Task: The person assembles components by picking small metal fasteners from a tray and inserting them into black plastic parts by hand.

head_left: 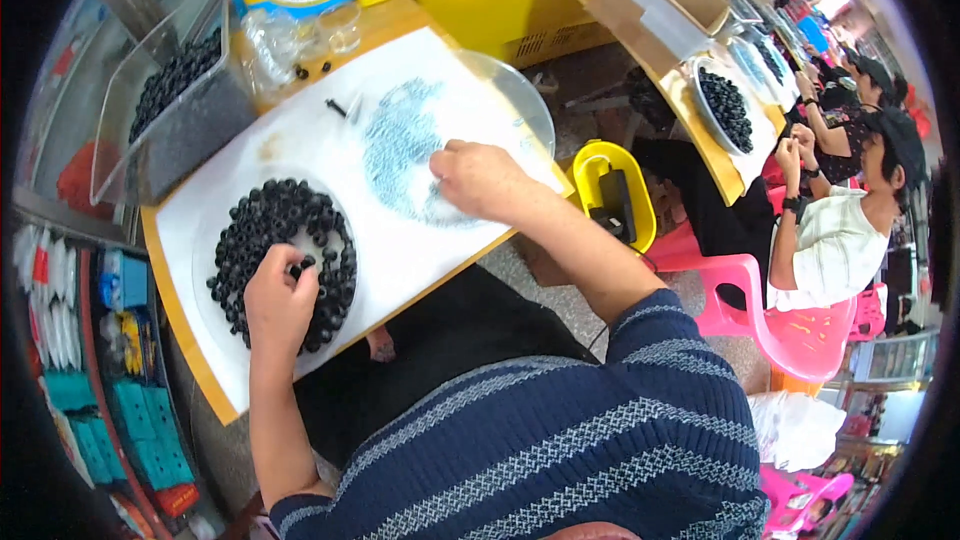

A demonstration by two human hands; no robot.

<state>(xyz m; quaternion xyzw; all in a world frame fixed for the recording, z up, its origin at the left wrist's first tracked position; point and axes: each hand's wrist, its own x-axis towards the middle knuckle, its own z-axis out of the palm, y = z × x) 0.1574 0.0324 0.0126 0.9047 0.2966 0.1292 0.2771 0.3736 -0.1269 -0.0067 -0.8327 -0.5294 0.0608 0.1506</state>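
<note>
A: On the white sheet [405,275], toward the left, a heap of little black rings [262,230] is spread in a round tray [356,260]. Any idea how they'd handle?

B: Featherlight, at a guess, and fairly stiff, so nothing should be crushed by a normal pinch. One black ring [306,263] seems to be held by the left hand [275,300], thumb and forefinger nearly together.

A: And the right hand [485,180]?

B: It's held at the edge of the pale blue bits [395,145], fingers bunched close. Whether one is gripped can't be told. Those are probably super light too, and easily scattered.

A: Best grip for the rings?

B: Opposite sides of the outer wall, so the hole is left uncovered. Slipperiness can't really be judged, but some rolling should be expected from that shape.
</note>
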